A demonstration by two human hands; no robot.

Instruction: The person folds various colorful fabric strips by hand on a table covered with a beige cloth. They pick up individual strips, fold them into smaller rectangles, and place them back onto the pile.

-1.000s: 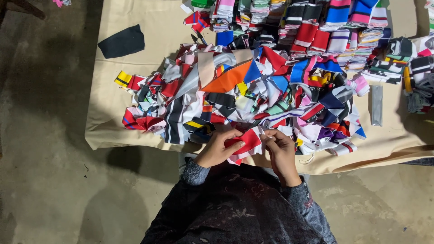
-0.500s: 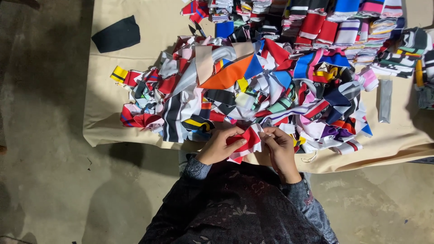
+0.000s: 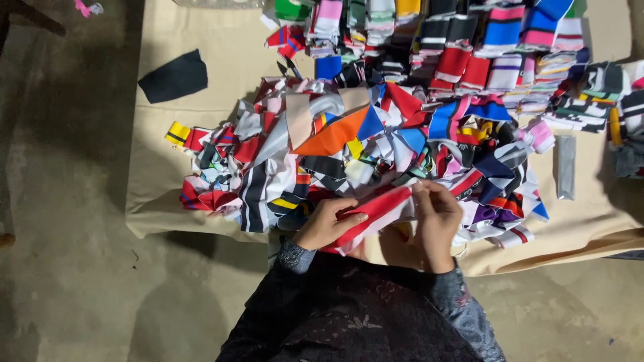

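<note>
The fingers (image 3: 349, 218) of the left hand (image 3: 327, 224) are closed on a red and white fabric strip (image 3: 376, 209), pinching its lower end, while the right hand (image 3: 437, 218) grips the upper end (thumb on top). The strip sits at the near edge of the tabletop (image 3: 221, 80), touching a loose heap of colourful fabric scraps (image 3: 362, 147). Beyond lie sorted stacks of striped pieces (image 3: 469, 47); a black scrap (image 3: 174, 77) lies well apart at the left.

Dark patterned garment (image 3: 355, 315) — faint floral print — with long, blue-grey cuffed sleeves (image 3: 292, 253)
</note>
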